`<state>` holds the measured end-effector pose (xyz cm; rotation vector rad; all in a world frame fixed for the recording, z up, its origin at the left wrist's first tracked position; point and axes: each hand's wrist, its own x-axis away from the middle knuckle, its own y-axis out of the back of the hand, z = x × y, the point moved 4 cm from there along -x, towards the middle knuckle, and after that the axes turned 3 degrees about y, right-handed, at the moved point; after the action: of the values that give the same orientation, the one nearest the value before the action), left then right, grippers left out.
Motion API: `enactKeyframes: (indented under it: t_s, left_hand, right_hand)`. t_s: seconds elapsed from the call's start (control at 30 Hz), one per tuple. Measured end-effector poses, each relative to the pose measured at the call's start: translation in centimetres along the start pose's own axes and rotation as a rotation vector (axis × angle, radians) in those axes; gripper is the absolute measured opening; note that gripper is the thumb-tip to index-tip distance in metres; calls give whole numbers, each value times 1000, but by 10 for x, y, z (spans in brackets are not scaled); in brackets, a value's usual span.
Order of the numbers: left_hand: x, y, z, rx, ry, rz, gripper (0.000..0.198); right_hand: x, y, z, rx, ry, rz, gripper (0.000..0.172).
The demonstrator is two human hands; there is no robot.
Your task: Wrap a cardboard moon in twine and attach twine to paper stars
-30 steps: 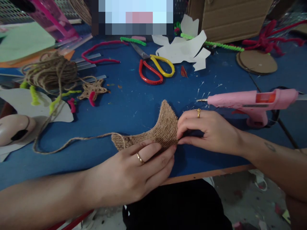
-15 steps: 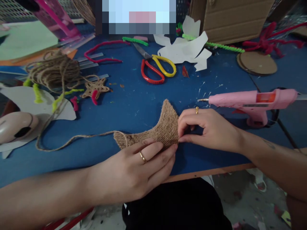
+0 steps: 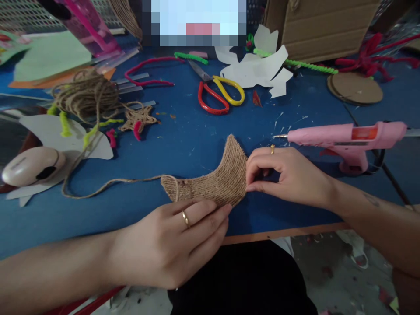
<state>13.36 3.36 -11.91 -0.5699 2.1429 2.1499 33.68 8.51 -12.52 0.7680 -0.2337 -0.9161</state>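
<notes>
With twelve o'clock pointing away from the person, the brown, twine-covered crescent [image 3: 206,186] lies on the blue tabletop [image 3: 197,146]. The right hand [image 3: 287,175] is at its three o'clock edge, thumb and forefinger closed on it, though what sits between the tips is hidden. The left hand [image 3: 182,240] lies at seven o'clock, fingers straight and together over the lower rim; its thumb is out of sight, so whether it grips or merely presses, I cannot tell.

The likeliest trouble is an outer row of twine peeling up, should the pinch tug too hard. A light left hand could let the crescent swivel. The loose brown twine strand [image 3: 113,182] looping over the nine o'clock tip could snag on its way to the tangled brown twine bundle [image 3: 87,92] at ten. The pink glue gun [image 3: 331,134] points its metal nozzle [image 3: 281,136] just beyond the right knuckles; if hot, it could burn them.

Compared with half a second ago, the left fingertips have drawn back toward eight o'clock, away from the right thumb, baring more lower rim. The right hand keeps to the same edge.
</notes>
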Motion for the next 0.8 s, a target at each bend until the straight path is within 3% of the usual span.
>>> enactKeyframes:
  t_s: [0.17, 0.57, 0.8]
  left_hand:
    - [9, 5, 0, -28, 20, -65, 29]
    - [-2, 15, -8, -129, 226, -4, 29]
    - [7, 15, -6, -131, 310, 49, 25]
  right_hand:
    - [1, 0, 0, 9, -29, 8, 11]
    - [2, -2, 0, 42, -19, 9, 10]
    - [3, -3, -1, 86, -7, 14, 12]
